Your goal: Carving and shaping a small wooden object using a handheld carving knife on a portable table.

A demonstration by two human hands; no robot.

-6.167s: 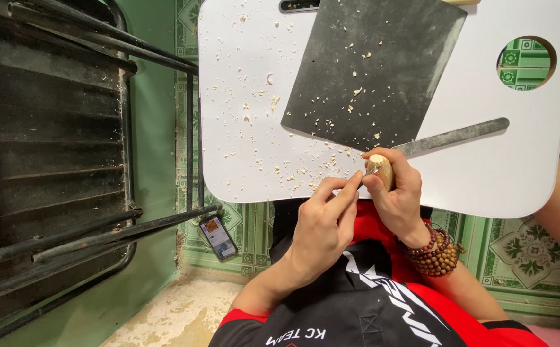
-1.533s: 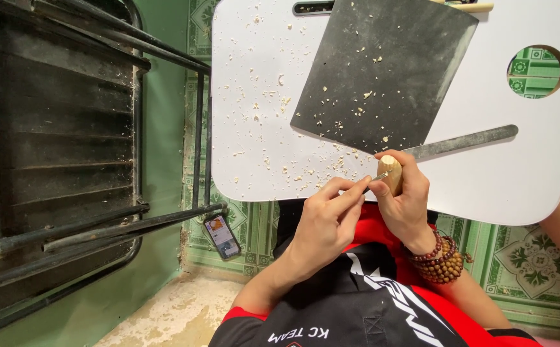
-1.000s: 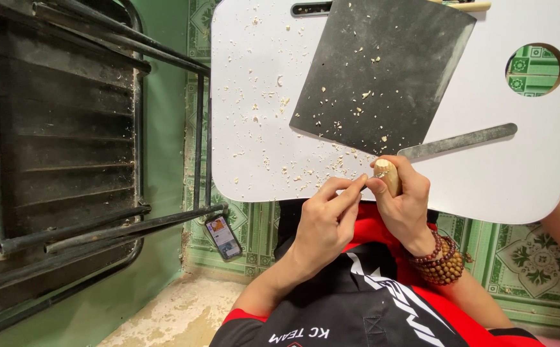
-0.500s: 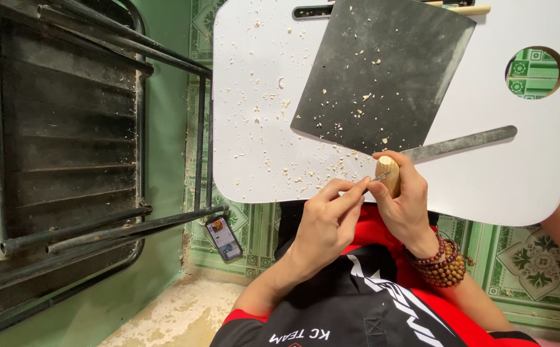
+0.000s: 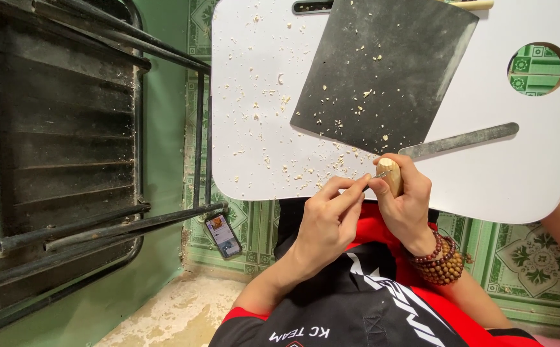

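Small pale wooden piece (image 5: 390,175) mostly hidden inside right hand (image 5: 403,204), thin tool at left hand (image 5: 329,222) fingertips too small to identify, dark grey abrasive sheet (image 5: 383,71) cut off at top edge

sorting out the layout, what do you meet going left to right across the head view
black metal frame → phone on the floor → left hand → right hand holding a small wooden piece → bead bracelets → round hole in the white board

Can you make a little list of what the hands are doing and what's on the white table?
left hand: pinches a small tool against the wood piece
right hand: grips the wood piece
white table: scattered with wood chips
dark sheet: lies on the table
metal file: lies beside the sheet
phone: on the floor
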